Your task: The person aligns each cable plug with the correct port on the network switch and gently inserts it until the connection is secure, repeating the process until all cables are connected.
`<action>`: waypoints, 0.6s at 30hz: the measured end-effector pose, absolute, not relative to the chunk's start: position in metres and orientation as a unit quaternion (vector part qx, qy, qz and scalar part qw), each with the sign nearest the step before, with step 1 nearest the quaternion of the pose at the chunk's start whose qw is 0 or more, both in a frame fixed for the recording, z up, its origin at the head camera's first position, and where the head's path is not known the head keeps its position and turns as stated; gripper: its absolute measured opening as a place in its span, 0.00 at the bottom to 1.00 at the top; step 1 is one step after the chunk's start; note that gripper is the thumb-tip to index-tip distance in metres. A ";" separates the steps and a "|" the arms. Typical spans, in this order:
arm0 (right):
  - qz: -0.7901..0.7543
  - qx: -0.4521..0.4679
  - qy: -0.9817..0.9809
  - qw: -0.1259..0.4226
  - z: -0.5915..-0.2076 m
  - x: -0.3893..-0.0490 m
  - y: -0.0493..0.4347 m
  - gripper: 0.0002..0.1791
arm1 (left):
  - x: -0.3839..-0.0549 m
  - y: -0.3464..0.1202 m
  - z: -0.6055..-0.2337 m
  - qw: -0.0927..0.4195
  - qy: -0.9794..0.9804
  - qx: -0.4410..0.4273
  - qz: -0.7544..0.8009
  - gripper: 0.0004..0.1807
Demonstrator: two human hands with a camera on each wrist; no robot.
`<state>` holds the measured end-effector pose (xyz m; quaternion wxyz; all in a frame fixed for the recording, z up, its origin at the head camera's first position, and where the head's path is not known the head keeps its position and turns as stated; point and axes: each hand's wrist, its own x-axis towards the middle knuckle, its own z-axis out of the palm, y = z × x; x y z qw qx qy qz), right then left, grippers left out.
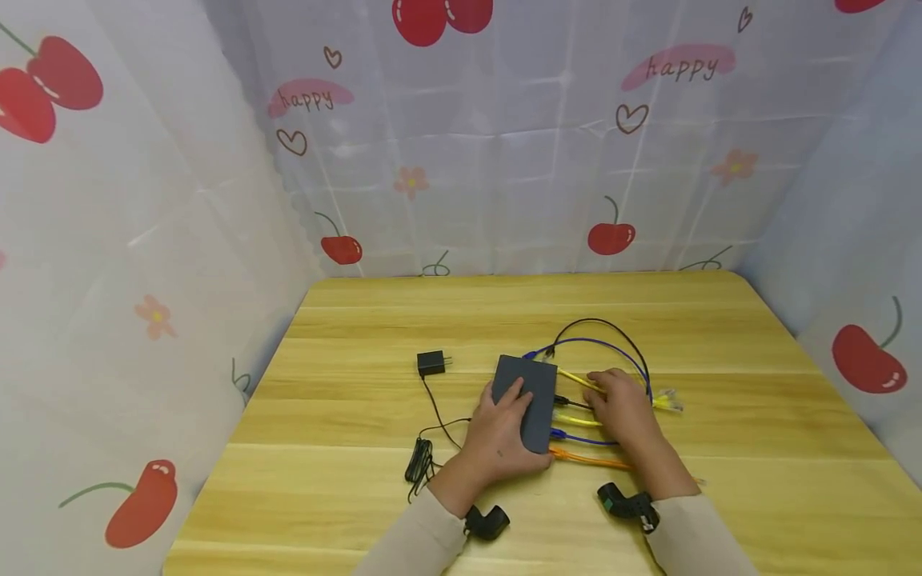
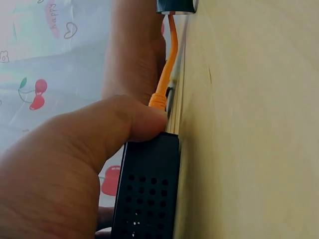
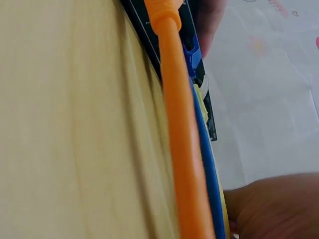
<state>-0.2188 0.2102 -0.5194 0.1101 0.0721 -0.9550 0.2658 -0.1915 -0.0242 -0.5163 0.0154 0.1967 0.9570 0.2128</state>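
A flat black network switch (image 1: 536,408) lies on the table with several cables along its right side. My left hand (image 1: 500,436) grips it, fingers spread over the top. In the left wrist view its thumb (image 2: 147,122) lies at the switch's corner beside the orange cable (image 2: 169,59). To the right, my right hand (image 1: 623,404) pinches a yellow network cable (image 1: 579,380); the fingertips partly hide the hold. Just below this hand run a black cable (image 1: 576,403), a second yellow cable (image 1: 576,421) and a blue cable (image 1: 587,438). Orange and blue cables cross the right wrist view.
A black power adapter (image 1: 430,362) lies left of the switch, its thin cord leading to a tied bundle (image 1: 418,460). Another blue cable (image 1: 591,340) and a black cable (image 1: 605,322) arc behind the right hand. Clear plugs (image 1: 670,400) lie beyond it. Printed curtains surround the wooden table (image 1: 346,416).
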 end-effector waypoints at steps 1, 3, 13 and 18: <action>0.260 0.066 -0.957 0.109 -0.519 -0.219 0.211 0.17 | -0.192 -0.025 -0.517 0.015 0.958 0.194 0.211 0.53; 0.250 0.056 -0.960 0.109 -0.518 -0.219 0.211 0.14 | -0.192 -0.025 -0.516 0.014 0.960 0.190 0.207 0.53; 0.222 0.029 -0.970 0.092 -0.512 -0.216 0.219 0.06 | -0.192 -0.027 -0.517 0.016 0.960 0.182 0.212 0.53; 0.212 0.023 -0.975 0.062 -0.506 -0.216 0.218 0.10 | -0.192 -0.026 -0.516 0.015 0.960 0.183 0.211 0.53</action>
